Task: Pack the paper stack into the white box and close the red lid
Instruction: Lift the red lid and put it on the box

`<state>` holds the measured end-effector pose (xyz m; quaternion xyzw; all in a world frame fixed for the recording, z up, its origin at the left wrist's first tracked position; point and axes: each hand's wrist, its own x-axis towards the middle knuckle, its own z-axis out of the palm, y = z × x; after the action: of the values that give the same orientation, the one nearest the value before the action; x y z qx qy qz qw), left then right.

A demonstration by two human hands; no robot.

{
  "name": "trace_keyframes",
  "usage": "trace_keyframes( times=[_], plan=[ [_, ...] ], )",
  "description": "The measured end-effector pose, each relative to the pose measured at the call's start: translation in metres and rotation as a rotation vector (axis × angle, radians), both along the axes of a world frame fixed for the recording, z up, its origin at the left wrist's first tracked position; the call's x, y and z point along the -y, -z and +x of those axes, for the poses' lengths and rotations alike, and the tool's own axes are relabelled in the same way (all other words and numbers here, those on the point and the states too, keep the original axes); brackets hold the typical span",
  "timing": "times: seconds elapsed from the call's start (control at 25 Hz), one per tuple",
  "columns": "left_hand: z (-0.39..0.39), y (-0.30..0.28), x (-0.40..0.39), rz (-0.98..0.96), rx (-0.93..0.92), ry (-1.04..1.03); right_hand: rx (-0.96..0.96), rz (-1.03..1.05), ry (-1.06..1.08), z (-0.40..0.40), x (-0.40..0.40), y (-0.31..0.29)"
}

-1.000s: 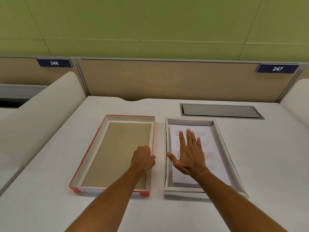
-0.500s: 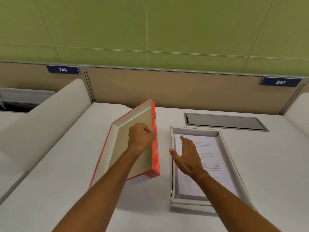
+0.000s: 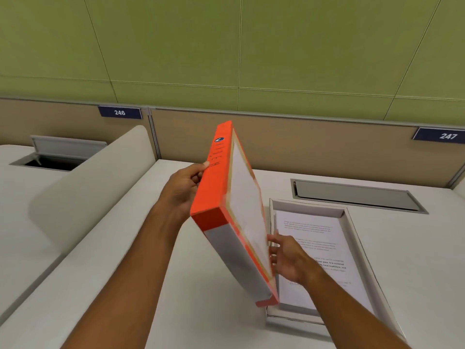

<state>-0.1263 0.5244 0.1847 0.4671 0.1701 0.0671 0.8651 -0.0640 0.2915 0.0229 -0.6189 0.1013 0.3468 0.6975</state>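
The red lid (image 3: 216, 187) stands almost on edge above the desk, tilted toward the white box (image 3: 357, 238). My left hand (image 3: 183, 190) grips its upper left side. My right hand (image 3: 286, 258) touches the lid's lower right rim with fingers spread, just over the box's left wall. The paper stack (image 3: 324, 248) lies flat inside the white box, printed side up, partly hidden by my right hand and forearm.
A white desk (image 3: 176, 298) carries everything. A closed metal cable hatch (image 3: 352, 195) sits behind the box. A curved white divider (image 3: 95, 187) bounds the left side. A beige partition with plates 246 (image 3: 119, 112) and 247 (image 3: 448, 135) runs along the back.
The lid has been lifted off the desk and swung up from lying flat to nearly upright, moving right toward the box. My right hand left the paper and came to the lid's edge.
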Motion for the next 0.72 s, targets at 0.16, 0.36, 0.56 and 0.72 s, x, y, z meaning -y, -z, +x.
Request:
trace_keyframes(
  times=[0.16, 0.36, 0.56, 0.72],
  plan=[
    [-0.01, 0.009, -0.008, -0.01, -0.068, 0.077, -0.012, 0.201, 0.157, 0.002, 0.017, 0.003],
    [0.007, 0.054, -0.012, 0.098, -0.178, 0.132, 0.057, 0.149, 0.278, 0.017, 0.079, -0.002],
    [0.031, 0.094, 0.02, 0.305, -0.299, 0.245, 0.193, -0.034, 0.344, 0.025, 0.14, -0.011],
    [0.049, 0.121, 0.056, 0.383, -0.386, 0.285, 0.261, -0.16, 0.369, 0.021, 0.177, -0.016]
  ],
)
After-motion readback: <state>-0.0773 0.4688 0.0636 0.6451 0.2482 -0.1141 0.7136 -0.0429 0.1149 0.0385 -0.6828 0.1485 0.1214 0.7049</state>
